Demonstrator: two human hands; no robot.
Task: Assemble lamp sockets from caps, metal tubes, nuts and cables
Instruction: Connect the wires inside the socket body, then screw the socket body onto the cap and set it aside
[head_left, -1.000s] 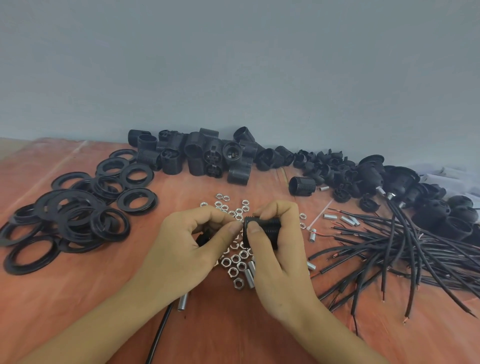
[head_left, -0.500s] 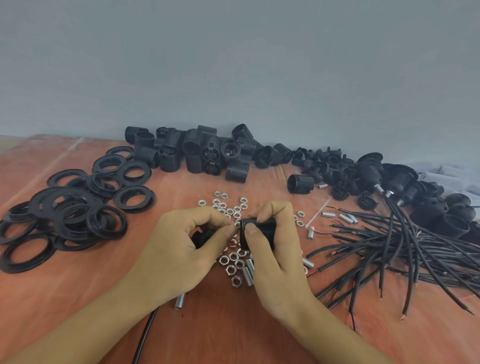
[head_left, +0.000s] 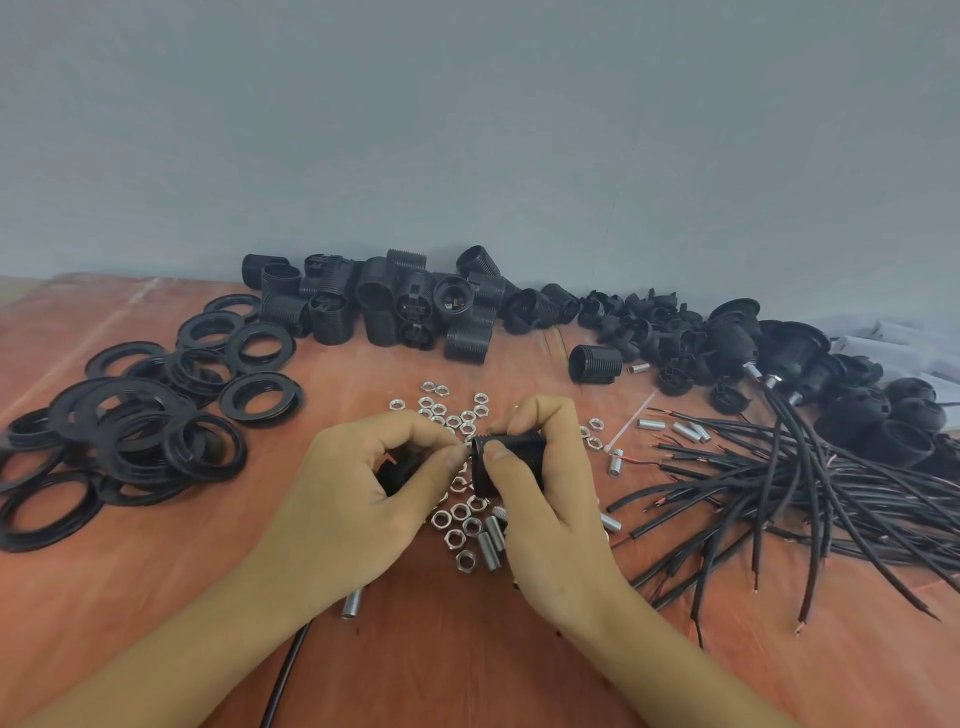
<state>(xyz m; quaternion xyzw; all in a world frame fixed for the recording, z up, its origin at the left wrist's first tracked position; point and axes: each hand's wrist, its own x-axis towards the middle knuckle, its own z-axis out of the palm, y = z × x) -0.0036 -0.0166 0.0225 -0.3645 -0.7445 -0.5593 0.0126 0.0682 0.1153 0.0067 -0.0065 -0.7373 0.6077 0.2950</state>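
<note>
My right hand (head_left: 545, 499) grips a black threaded socket body (head_left: 511, 457) between thumb and fingers, its open end facing left. My left hand (head_left: 358, 499) curls round a black cap (head_left: 397, 470), its thumb and forefinger tips meeting at the socket body's left rim. A black cable (head_left: 283, 675) and a threaded metal tube (head_left: 352, 605) come out from under the left wrist. Loose nuts (head_left: 457, 525) and short tubes (head_left: 491, 545) lie on the table under both hands.
Black rings (head_left: 145, 431) are heaped at the left. Socket bodies (head_left: 395, 306) line the wall, smaller caps (head_left: 660, 332) to their right. Black cables (head_left: 810, 488) and finished sockets (head_left: 789, 353) fill the right side. The orange table (head_left: 467, 649) stretches toward me.
Both hands have kept almost the same pose over the nuts, with the socket body and cap still pressed together. Only the view shifted slightly.
</note>
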